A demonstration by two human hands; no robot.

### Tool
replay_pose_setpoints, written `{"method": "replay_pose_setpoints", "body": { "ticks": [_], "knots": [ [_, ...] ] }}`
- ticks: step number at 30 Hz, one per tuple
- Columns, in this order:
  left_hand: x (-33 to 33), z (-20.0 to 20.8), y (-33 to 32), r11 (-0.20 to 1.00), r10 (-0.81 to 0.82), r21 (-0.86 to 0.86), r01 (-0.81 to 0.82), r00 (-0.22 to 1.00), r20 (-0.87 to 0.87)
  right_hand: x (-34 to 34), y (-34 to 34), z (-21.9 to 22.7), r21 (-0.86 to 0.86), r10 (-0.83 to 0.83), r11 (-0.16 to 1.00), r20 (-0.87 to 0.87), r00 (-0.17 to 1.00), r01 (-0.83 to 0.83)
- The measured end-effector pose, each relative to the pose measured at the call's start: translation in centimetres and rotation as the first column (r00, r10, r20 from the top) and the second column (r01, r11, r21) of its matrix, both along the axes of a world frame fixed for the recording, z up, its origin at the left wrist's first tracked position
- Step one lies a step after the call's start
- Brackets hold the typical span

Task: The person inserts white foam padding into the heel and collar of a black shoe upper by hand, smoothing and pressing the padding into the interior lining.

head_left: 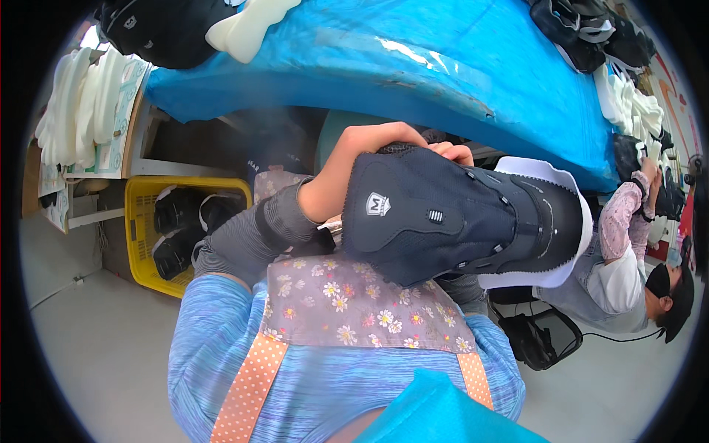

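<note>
A black shoe upper (pixel 421 214) with a white shield badge and zigzag-cut edges is held up in front of my chest. Its white lining (pixel 546 173) sticks out on the right side. My left hand (pixel 380 140) is closed on the upper's far edge, bent at the wrist, its fingertips partly hidden. Just right of it, curled fingers that look like those of my right hand (pixel 452 152) grip the same edge; the upper hides the rest of that hand and forearm.
A blue-covered table (pixel 458 66) spans the far side, with a white insole-shaped piece (pixel 247 33) and black shoe uppers (pixel 162 29) on it. At left are white foam pieces (pixel 85 103) and a yellow basket (pixel 136 236) of black uppers. A co-worker (pixel 620 273) works at right.
</note>
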State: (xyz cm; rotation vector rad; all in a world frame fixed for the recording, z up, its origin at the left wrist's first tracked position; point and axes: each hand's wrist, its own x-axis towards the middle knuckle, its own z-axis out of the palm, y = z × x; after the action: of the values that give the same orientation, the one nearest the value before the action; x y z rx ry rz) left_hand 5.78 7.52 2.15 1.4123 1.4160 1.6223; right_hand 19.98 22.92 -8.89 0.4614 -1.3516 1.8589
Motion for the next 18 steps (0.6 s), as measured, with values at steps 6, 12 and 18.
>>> {"method": "replay_pose_setpoints", "body": {
  "ticks": [6, 12, 18],
  "knots": [
    [-0.4, -0.4, 0.0, 0.999, -0.034, 0.005, 0.034, 0.999, -0.006, 0.0, -1.1, 0.4, -0.117, -0.011, 0.993, 0.085, 0.996, 0.021],
    [-0.8, -0.6, 0.5, 0.977, -0.037, 0.197, 0.078, 0.978, -0.206, -1.1, -0.9, -0.3, -0.135, -0.153, 0.976, 0.154, 0.976, 0.174],
    [0.2, -0.7, 1.7, 0.926, 0.035, 0.374, 0.046, 0.978, -0.205, -1.0, -0.2, 2.5, -0.041, -0.225, 0.973, 0.065, 0.972, 0.228]
  ]
}}
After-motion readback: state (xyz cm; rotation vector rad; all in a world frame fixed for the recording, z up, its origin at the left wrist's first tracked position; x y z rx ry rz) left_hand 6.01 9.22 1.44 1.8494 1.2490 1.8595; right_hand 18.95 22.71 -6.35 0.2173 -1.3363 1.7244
